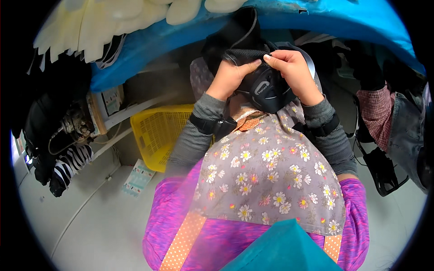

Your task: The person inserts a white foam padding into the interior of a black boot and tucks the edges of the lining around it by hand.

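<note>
In my lap sits a black padded item (267,92) with a mesh edge and a grey emblem; its exact kind I cannot make out. My left hand (231,77) pinches the mesh edge between thumb and fingers. Close beside it, my right hand (293,72) grips the same edge, thumb and fingertips together. A thin pale thread seems to run by the left fingers. Whether a needle is between the right fingertips is too small to tell. Another black piece (235,29) with a grey trim line rises behind the hands, toward the table.
A blue-covered table (289,22) curves across the far side, with pale foam-like pads (113,18) piled at its left. A yellow plastic basket (158,135) stands left of my lap. Machine parts (77,124) sit further left. Another person's checked sleeve (375,113) shows at right.
</note>
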### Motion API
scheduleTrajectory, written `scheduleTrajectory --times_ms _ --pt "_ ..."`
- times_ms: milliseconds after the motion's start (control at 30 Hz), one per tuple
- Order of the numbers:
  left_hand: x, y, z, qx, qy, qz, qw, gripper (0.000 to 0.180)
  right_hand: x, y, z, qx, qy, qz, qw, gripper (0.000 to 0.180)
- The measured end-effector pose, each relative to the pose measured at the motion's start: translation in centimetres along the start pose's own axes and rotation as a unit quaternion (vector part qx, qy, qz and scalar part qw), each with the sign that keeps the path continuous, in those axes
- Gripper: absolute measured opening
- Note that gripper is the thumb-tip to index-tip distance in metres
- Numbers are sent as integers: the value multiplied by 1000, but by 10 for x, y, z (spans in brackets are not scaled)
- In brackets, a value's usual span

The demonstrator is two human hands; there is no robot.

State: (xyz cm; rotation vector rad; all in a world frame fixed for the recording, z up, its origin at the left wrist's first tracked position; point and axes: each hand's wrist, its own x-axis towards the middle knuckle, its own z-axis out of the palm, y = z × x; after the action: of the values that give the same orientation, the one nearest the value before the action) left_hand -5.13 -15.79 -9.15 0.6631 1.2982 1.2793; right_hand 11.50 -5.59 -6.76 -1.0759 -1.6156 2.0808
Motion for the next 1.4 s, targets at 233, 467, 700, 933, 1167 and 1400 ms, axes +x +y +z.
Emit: scheduleTrajectory --times_ms 233,467,700,933,1167,1400 --pt "-10 8 7 19 20 72 997 29 0 11 -1 29 -6 -51 998 21" --pt "-10 26 21 80 6 108 991 25 -3 14 -12 65 5 -89 994 19" --pt "0 23 18 0 15 -92 996 29 8 17 -9 71 6 -13 997 20" --pt "-3 6 26 45 58 119 990 21 14 26 -10 51 -5 -34 998 23" --pt "-12 34 26 117 55 -4 992 22 1 7 -10 97 1 -7 995 21" --pt "-6 32 31 54 84 -124 987 26 18 23 -11 77 15 -19 997 21"
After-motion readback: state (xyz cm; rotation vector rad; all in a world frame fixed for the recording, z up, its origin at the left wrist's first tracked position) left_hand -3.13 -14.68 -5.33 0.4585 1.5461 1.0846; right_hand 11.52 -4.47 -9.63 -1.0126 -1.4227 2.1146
